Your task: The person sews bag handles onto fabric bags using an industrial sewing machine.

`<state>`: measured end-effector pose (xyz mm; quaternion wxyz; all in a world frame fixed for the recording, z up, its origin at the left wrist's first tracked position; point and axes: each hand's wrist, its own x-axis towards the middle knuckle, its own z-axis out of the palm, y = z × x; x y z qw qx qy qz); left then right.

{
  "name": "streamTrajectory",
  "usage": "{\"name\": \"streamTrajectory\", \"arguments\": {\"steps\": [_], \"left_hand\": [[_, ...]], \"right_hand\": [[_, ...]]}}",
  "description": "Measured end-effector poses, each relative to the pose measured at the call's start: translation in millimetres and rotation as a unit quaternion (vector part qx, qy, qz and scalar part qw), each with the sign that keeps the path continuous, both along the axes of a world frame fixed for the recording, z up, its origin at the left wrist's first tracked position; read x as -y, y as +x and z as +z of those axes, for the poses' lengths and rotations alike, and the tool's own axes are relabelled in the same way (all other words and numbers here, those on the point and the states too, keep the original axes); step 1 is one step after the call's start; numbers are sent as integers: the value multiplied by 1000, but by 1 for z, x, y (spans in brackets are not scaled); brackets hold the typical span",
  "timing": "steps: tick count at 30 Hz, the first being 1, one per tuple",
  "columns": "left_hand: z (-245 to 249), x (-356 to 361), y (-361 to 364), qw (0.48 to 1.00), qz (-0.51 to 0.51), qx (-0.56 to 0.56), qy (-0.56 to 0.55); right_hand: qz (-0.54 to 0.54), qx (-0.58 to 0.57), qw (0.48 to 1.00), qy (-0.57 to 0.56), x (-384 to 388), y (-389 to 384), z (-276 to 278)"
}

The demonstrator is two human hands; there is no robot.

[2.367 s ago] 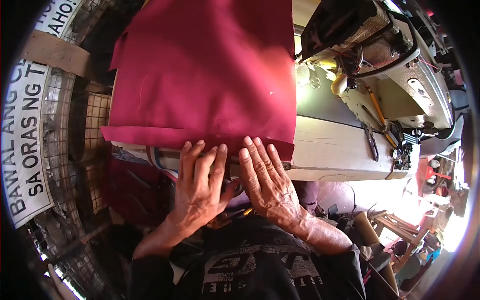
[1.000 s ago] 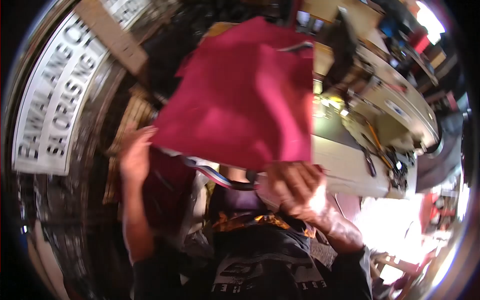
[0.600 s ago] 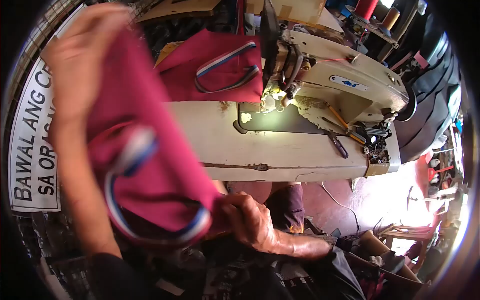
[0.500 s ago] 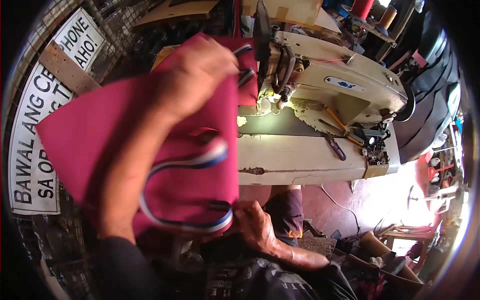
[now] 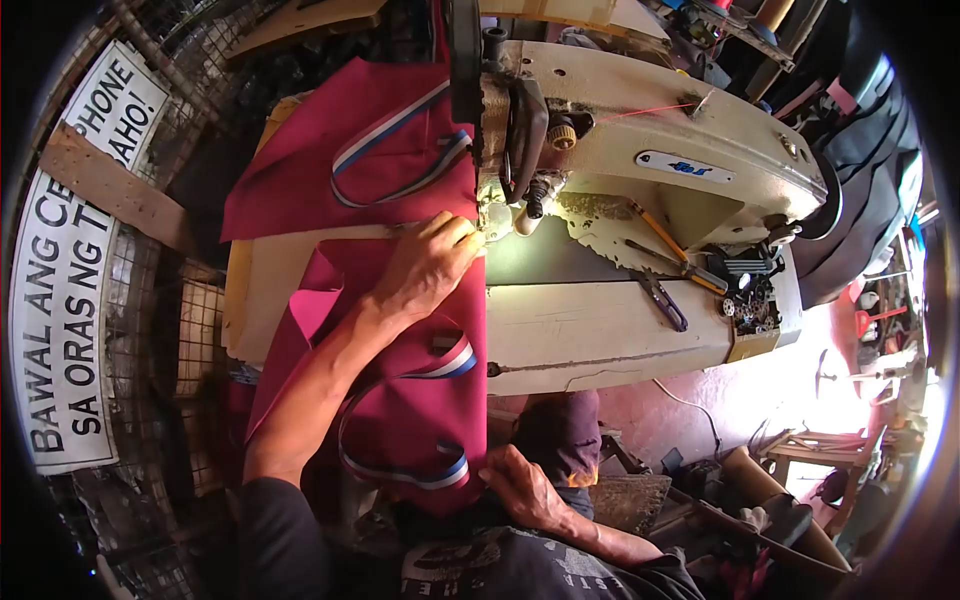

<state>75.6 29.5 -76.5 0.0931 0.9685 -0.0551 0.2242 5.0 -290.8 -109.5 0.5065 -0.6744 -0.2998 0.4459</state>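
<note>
A maroon fabric panel [image 5: 440, 345] hangs over the front of the sewing machine bed, with loops of white-and-blue striped webbing [image 5: 430, 480] on it. My left hand [image 5: 425, 265] is closed at the panel's upper right edge, close beside the presser foot area. My right hand [image 5: 525, 490] pinches the same panel's right edge lower down, near my lap. Behind lies another maroon piece [image 5: 285, 160] with its own striped strap [image 5: 350, 160]. The sewing machine [image 5: 640, 145] stands at the right, its lamp lighting the needle area; the needle itself is hard to make out.
Thread snips [image 5: 663, 300] and an orange-handled cutter [image 5: 680, 255] lie on the machine bed, near a small tray of bobbins and metal parts [image 5: 755, 300]. A wire mesh with a lettered sign [image 5: 70, 340] stands at the left. Dark material [image 5: 860, 190] hangs behind the machine.
My left hand has come down from over the fabric to its edge beside the presser foot. The front panel has swung down and settled, uncovering the rear piece. My right hand stays at the lower edge.
</note>
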Motion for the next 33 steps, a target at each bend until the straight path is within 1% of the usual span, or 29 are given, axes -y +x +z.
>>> {"name": "streamTrajectory", "arguments": {"steps": [2,3,5,8,11,14,20,23,26,29,33], "left_hand": [[17,14,-11,1000,19,-17,1],[19,23,-20,997,40,-61,-10],[8,26,-29,999,43,-26,-3],[3,23,-37,999,30,-36,-10],[-1,18,-32,997,31,-57,-35],[0,17,-32,998,32,-49,-30],[-5,12,-25,998,45,-31,-28],[-9,9,-23,998,41,-17,-36],[-9,8,-21,998,44,-24,-47],[-8,8,-18,998,46,-19,-44],[-10,5,-16,999,40,-11,-27]], "right_hand": [[-6,3,1000,11,2,-1,1],[3,1,1000,7,3,1,6],[21,-4,1000,-1,6,5,18],[22,-21,999,32,12,3,11],[13,-37,999,-18,5,8,22],[11,-51,998,-21,3,10,24],[-16,-62,998,-5,5,10,11],[-5,-68,997,-32,4,15,17],[-21,-116,993,-27,6,14,15],[-18,-101,995,-7,3,19,18],[-26,-117,993,-21,0,19,19]]}}
